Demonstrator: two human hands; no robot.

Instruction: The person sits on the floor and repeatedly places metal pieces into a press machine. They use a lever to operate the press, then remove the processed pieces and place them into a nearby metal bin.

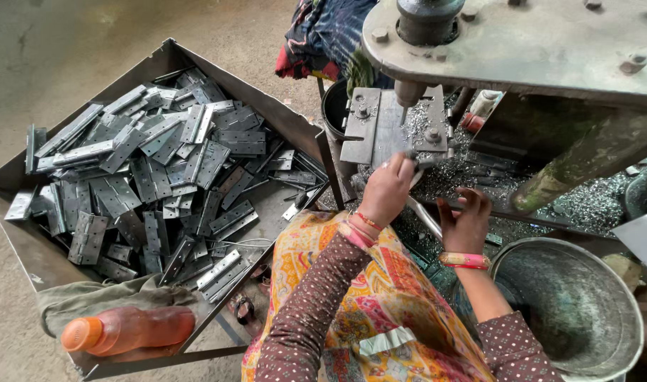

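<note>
Head view: left hand [387, 189] presses flat steel hinge [387, 127].

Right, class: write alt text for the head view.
A person's left hand presses a flat grey metal hinge under a drill press; the right hand hovers open nearby. Left, a metal tray holds piled hinges.

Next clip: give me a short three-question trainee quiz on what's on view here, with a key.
1. True or false: the left hand rests at the metal plate under the drill bit.
2. What fills the tray on the left?
A. metal hinges
B. wooden blocks
C. plastic caps
3. What lies at the tray's near corner, on a grey cloth?

Key
1. True; the right hand hovers lower, open, holding nothing.
2. A, the hinges.
3. An orange bottle, lying on its side.
</note>
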